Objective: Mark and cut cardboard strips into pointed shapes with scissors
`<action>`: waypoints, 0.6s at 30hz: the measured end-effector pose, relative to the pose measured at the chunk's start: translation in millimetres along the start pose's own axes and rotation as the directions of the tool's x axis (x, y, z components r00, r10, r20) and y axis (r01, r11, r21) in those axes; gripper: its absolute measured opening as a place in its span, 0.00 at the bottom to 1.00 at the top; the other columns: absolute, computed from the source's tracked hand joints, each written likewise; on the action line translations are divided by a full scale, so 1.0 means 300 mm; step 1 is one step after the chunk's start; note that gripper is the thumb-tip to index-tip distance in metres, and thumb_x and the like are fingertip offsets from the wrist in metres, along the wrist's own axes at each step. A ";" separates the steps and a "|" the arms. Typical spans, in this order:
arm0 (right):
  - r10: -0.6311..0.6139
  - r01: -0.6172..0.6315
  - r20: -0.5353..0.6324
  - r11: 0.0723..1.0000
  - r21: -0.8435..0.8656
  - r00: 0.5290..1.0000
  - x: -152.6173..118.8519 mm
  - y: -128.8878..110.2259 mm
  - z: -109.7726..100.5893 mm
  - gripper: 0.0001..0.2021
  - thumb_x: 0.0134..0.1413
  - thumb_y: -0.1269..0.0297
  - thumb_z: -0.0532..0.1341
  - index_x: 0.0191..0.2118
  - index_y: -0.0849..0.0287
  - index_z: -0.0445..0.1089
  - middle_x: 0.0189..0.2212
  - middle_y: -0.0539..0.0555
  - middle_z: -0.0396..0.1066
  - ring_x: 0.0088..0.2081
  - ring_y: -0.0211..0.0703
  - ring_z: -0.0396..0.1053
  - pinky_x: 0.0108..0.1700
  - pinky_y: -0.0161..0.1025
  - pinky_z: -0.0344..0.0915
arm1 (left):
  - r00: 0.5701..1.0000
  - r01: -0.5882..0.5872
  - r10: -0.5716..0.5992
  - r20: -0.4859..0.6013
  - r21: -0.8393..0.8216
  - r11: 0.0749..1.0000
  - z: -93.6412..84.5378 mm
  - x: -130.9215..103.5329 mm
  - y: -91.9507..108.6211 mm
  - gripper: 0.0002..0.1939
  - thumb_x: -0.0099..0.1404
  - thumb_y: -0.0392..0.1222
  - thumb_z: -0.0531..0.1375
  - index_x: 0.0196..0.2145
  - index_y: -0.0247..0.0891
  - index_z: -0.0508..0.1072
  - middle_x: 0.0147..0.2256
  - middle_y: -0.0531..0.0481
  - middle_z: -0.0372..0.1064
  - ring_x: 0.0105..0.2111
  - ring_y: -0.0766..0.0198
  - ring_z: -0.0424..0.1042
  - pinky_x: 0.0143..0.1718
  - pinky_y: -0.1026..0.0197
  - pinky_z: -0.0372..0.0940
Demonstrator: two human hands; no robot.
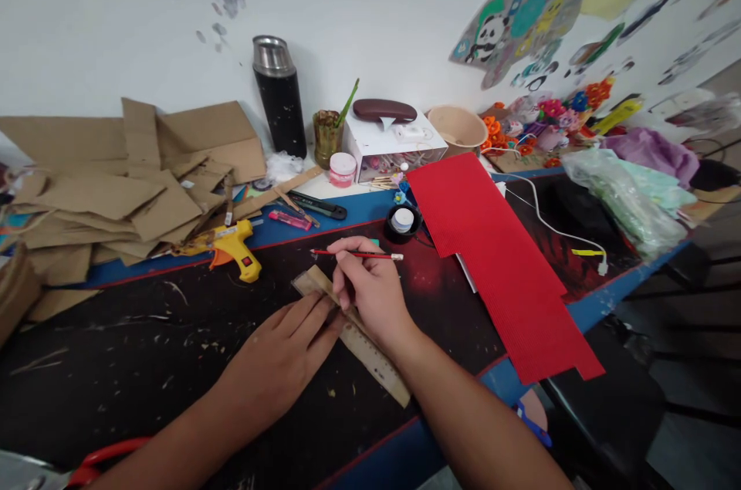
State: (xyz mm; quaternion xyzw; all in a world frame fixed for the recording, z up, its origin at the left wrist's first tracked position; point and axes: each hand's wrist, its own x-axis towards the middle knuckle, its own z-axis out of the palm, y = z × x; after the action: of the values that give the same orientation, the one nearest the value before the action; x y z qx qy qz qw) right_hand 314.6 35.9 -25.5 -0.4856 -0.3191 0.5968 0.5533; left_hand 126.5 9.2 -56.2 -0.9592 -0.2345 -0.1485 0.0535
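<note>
On the black mat, a strip of brown cardboard (382, 373) lies slantwise with a clear ruler (360, 333) along it. My left hand (292, 347) presses down there with its fingers stretched out flat, their tips on the ruler and strip. My right hand (370, 289) rests just to the right of those fingers, its side at the strip. It is closed on a red and black pencil (370, 254), which it holds nearly level, the point to the left and above the ruler's far end. My right palm is hidden.
Beyond my hands lie a yellow glue gun (235, 247), a utility knife (318, 205) and a small black bowl (404, 222). Cardboard pieces (104, 193) heap up at left; a red corrugated sheet (498, 266) lies right. Red-handled scissors (98, 459) sit near my left forearm. A black flask (281, 100) stands behind.
</note>
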 end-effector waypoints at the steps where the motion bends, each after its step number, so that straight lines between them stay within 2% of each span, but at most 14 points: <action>1: -0.004 0.004 0.001 1.000 -0.003 1.000 -0.001 0.000 0.001 0.09 0.62 0.55 0.67 0.41 0.55 0.76 0.18 0.42 0.70 0.14 0.33 0.59 0.18 0.30 0.52 | 1.000 -0.002 0.003 0.005 -0.005 1.000 0.002 -0.002 -0.001 0.23 0.76 0.32 0.53 0.64 0.35 0.77 0.61 0.34 0.76 0.62 0.47 0.73 0.59 0.51 0.71; 9: -0.003 0.003 0.004 1.000 -0.013 1.000 -0.008 0.001 0.006 0.10 0.63 0.55 0.67 0.41 0.55 0.76 0.18 0.42 0.70 0.15 0.32 0.59 0.19 0.31 0.53 | 0.998 -0.021 0.021 -0.052 -0.009 1.000 -0.004 0.006 -0.001 0.23 0.76 0.31 0.51 0.60 0.35 0.79 0.56 0.35 0.79 0.59 0.47 0.74 0.57 0.49 0.71; 18: 0.013 -0.013 -0.001 1.000 -0.001 1.000 -0.003 0.009 0.003 0.09 0.63 0.55 0.67 0.40 0.54 0.76 0.19 0.42 0.70 0.15 0.32 0.59 0.18 0.30 0.52 | 0.997 -0.006 0.003 -0.073 -0.040 0.999 -0.005 0.012 -0.002 0.22 0.76 0.31 0.52 0.60 0.35 0.79 0.56 0.36 0.79 0.58 0.46 0.74 0.60 0.46 0.70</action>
State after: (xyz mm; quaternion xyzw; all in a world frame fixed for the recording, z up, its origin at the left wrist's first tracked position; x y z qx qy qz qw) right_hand 312.8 34.6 -27.4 -0.4884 -0.3159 0.5998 0.5495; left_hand 128.8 11.1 -53.8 -0.9545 -0.2273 -0.1881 0.0430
